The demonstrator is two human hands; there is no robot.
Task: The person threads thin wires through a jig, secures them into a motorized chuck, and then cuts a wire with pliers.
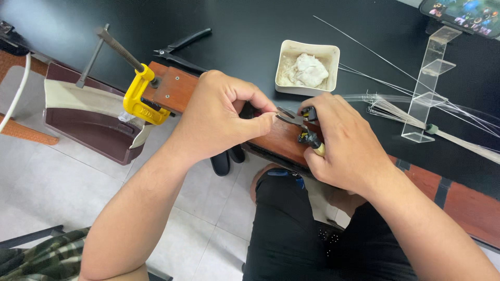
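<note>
Pliers (299,125): we grip them in our right hand (341,143), nose pointing to nine o'clock, over the wooden block (278,140) at the table edge.
Left hand (221,117): fingertips pinched shut at the plier nose — whatever they hold is too small to tell.
Block: pinned to the black table (250,31) by a yellow clamp (139,96) at ten o'clock, likely to steady it.
White dish (307,67): twelve o'clock, near.
Wire strands (396,106): two o'clock — within reach.
Spare pliers (179,49): eleven o'clock.

Bowl (307,67) ahead (clamp (139,96) leftward)
</note>
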